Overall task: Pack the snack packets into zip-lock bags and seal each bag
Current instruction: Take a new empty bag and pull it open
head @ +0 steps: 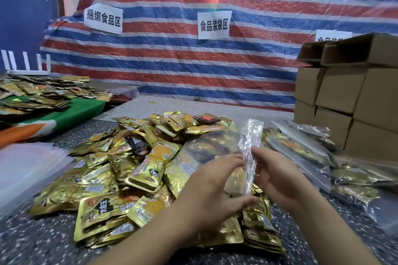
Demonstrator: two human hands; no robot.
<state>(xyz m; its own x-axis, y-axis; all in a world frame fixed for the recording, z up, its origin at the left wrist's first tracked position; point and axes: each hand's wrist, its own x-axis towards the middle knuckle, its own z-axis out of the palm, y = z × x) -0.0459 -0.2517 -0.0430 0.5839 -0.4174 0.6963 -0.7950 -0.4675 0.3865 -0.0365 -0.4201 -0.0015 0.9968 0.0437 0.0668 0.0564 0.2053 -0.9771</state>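
Both hands, left (212, 194) & right (277, 175), pinching upright zip-lock bag (251, 153) btwn them, over packet pile (120, 170).

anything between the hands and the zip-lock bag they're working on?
Nothing visible. Both the left hand and right hand are already on the clear zip-lock bag, held upright above the pile of gold snack packets.

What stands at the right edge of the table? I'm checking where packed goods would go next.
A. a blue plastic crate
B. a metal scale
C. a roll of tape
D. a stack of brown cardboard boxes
D: brown cardboard boxes are stacked at the right, behind the filled zip-lock bags, while the loose gold snack packets lie heaped mid-table.
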